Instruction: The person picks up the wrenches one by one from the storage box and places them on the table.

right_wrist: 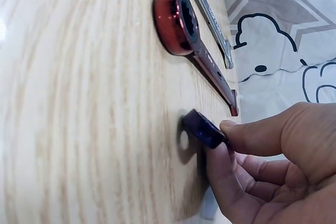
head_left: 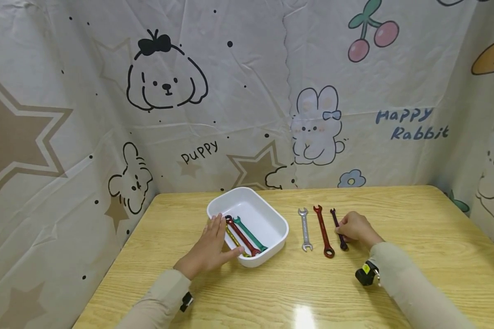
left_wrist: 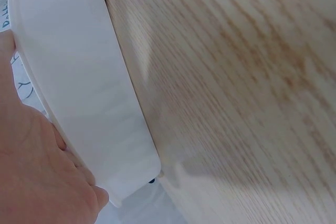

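Wooden table: right hand pinches purple wrench; red wrench at nine o'clock. Left hand, fingers spread, rests on white tray.

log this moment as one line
left hand: rests on white tray | right hand: pinches dark wrench | table: red, silver wrenches

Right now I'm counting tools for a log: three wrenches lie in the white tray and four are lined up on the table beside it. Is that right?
Not quite. The head view shows three on the table, not four: a silver wrench, a red wrench and a dark purple wrench, which the right hand pinches. The white tray does hold three, with the left hand at its edge.
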A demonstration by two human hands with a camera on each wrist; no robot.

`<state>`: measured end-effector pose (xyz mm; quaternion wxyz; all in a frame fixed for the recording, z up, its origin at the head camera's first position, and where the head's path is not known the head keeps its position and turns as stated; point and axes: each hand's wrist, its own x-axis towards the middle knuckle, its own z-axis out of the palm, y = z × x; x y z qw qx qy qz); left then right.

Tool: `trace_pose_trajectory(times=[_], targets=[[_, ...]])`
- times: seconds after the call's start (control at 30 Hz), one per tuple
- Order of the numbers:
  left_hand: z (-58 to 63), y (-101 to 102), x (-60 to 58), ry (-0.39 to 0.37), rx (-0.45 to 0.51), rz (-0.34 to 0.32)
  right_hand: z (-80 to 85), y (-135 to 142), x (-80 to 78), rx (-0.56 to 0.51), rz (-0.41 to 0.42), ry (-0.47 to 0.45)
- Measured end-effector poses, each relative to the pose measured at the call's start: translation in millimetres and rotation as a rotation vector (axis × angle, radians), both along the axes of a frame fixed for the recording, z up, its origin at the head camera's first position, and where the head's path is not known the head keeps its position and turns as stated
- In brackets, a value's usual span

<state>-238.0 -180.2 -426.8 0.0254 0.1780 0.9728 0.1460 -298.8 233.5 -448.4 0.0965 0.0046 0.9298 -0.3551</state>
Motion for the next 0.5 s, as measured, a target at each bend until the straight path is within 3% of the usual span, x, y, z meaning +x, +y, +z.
trace_pose_trajectory(times=[0.5], targets=[[0.8,1.1,0.6,0.001,0.011,0.005,9.4,-8.1,6.3,0.206,0.022,0.082]])
